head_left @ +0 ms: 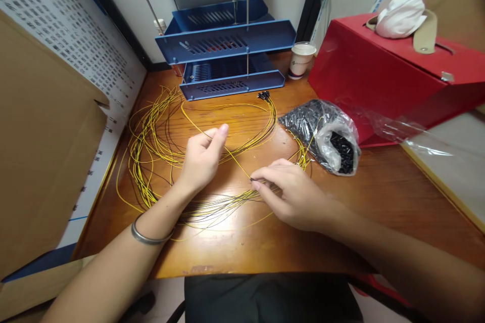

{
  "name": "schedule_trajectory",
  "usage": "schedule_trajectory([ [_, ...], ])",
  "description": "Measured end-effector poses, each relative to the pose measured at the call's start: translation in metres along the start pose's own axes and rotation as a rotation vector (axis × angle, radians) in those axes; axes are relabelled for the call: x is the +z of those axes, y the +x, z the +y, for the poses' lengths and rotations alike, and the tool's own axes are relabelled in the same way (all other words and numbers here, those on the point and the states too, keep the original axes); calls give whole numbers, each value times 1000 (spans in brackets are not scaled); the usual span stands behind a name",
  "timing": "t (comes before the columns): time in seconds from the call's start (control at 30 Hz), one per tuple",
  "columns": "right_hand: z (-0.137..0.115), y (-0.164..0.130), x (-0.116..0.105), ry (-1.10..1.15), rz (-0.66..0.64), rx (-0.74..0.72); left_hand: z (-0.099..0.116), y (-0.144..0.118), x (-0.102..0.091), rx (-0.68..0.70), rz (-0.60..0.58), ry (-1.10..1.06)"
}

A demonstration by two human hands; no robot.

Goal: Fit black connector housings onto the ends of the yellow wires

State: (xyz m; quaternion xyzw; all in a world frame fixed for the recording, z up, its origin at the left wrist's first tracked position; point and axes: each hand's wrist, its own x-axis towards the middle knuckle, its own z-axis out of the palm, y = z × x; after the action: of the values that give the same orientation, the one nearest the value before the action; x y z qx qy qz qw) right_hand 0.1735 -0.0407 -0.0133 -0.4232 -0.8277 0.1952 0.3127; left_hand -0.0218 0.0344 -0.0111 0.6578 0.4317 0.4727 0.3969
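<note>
A thin yellow wire point(238, 162) runs between my two hands above the table. My left hand point(202, 157) is closed around it, thumb pointing up. My right hand point(286, 189) pinches the wire's near end, where a small black connector point(252, 179) shows at the fingertips. Beneath and around both hands lies a loose coil of yellow and black wires point(146, 176). A cluster of black connector ends point(263, 95) sits at the coil's far side. Just beyond my right hand, an opened clear plastic bag point(322, 133) holds many small black pieces.
A blue tiered letter tray point(227, 42) stands at the back, with a paper cup point(301, 60) beside it. The red tissue box point(379, 75) occupies the right rear. Cardboard point(45, 126) rises along the left side of the wooden table point(235, 257).
</note>
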Motion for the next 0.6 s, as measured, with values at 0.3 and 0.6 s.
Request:
schedule_trajectory([
  [0.3, 0, 0, 1, -7, 26, 8, 8, -2, 1, 125, -328, 136],
  [0.6, 5, 2, 1, -18, 113, -2, 11, -7, 4, 114, -334, 116],
])
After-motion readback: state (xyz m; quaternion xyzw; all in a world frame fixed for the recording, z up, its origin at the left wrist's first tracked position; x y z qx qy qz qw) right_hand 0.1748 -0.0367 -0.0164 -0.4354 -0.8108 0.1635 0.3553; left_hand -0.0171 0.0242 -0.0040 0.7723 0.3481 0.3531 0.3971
